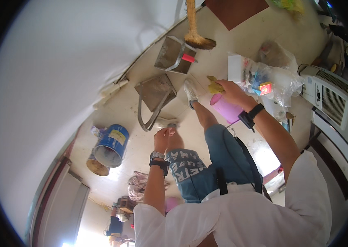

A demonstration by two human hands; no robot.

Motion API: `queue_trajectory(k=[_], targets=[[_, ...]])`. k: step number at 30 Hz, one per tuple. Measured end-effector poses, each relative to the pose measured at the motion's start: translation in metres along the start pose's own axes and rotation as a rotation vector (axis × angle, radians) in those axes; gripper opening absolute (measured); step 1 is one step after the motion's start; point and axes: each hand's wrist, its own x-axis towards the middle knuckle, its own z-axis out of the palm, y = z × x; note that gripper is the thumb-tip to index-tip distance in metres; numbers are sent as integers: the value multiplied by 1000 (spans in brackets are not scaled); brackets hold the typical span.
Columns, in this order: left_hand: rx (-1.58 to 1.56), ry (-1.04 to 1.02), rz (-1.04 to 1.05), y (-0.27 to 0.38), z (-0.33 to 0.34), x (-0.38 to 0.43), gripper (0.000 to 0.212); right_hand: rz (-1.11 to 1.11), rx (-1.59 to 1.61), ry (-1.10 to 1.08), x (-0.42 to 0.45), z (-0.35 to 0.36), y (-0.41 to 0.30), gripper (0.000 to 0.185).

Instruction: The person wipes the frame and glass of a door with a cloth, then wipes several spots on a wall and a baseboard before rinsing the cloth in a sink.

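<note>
My right hand (235, 95) grips a crumpled yellow cloth (216, 86). It is held over a pink plastic bin (228, 108), whose rim shows just below the cloth. Lower and to the left, my left hand (163, 138) has its fingers curled in, and I see nothing in them. Beyond the left hand, a metal dustpan (157, 92) with a looped handle rests on the floor. A second metal dustpan (174, 57) with a red grip lies further off, beside the bristles of a straw broom (196, 37).
Clear plastic bags (280, 80) with packages in them lie to the right, next to a white box (235, 68) and a white air cooler (328, 94). A blue bucket (113, 142) stands left, near a bundled cloth (137, 186). A white wall (53, 77) bounds the left side.
</note>
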Motion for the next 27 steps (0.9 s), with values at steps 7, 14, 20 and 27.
queue_trajectory(k=[7, 14, 20, 27], targets=[[37, 159, 165, 57, -40, -42, 39, 102, -69, 154, -105, -63, 6, 40], [179, 57, 173, 36, -53, -53, 21, 237, -114, 243, -225, -85, 60, 32], [-79, 112, 90, -11, -57, -83, 29, 268, 34, 344, -243, -98, 44, 30], [249, 59, 134, -6, -47, -94, 30, 193, 86, 359, -198, -125, 78, 30]])
